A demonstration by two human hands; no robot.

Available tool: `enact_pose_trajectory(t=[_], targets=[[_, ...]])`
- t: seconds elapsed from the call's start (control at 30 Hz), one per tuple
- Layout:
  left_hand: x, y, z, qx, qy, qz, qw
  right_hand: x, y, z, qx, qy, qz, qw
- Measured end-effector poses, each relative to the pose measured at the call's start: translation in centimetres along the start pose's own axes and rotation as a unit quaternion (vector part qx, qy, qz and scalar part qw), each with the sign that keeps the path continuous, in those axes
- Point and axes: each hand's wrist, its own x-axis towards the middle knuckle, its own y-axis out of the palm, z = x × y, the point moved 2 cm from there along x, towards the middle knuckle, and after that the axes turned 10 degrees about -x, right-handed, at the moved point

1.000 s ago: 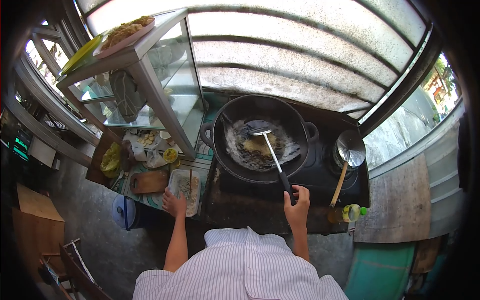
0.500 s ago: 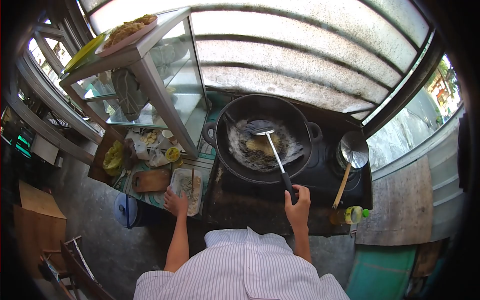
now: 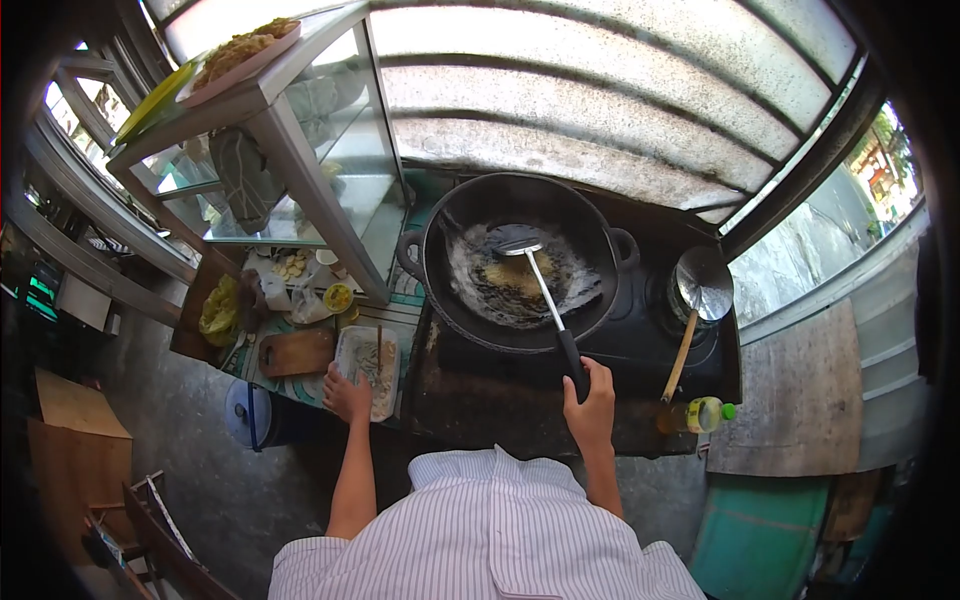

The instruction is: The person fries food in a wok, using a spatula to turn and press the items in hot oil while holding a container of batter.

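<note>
My right hand [image 3: 590,408] is closed around the black handle of a metal spatula [image 3: 545,290]. The spatula's head rests in a large black wok [image 3: 455,315], over light brown food frying in oil. At the near left corner of a clear plastic container [image 3: 393,385], my left hand [image 3: 348,394] touches the rim with its fingers apart. Pale batter and an upright brown stick [image 3: 379,350] are in the container. Left of it lies a wooden board [image 3: 297,353].
A ladle [image 3: 684,350] lies on the right burner, near an oil bottle [image 3: 697,415]. At left are a glass cabinet [image 3: 280,150] topped by a food plate [image 3: 243,70], a yellowish bag [image 3: 219,312], a small cup [image 3: 339,297] and, below, a bucket [image 3: 247,413].
The whole view has shifted slightly, with the wok and counter now higher in the picture. Both hands keep nearly the same places beside the container and on the spatula.
</note>
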Motion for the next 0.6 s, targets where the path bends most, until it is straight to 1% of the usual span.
enact_pose_trajectory(t=[0.13,0.23,0.43,0.53,0.6], targets=[[0.0,-0.5,-0.3,-0.003,0.003,0.002,1.0,0.1,0.1,0.1,-0.01,-0.007,-0.006,1.0],[0.1,-0.3,-0.3,0.0,-0.004,0.002,1.0,0.0,0.1,0.4,-0.023,0.007,0.0,1.0],[0.0,-0.4,-0.3,-0.006,0.005,-0.004,1.0,0.2,0.3,-0.1,-0.048,0.001,-0.018,0.999],[0.1,0.0,0.0,0.0,0.006,-0.009,1.0,0.8,0.2,-0.1,-0.05,-0.001,0.002,0.999],[0.2,-0.2,-0.2,0.002,0.004,-0.004,1.0,1.3,0.1,0.3,-0.071,0.003,0.041,0.997]])
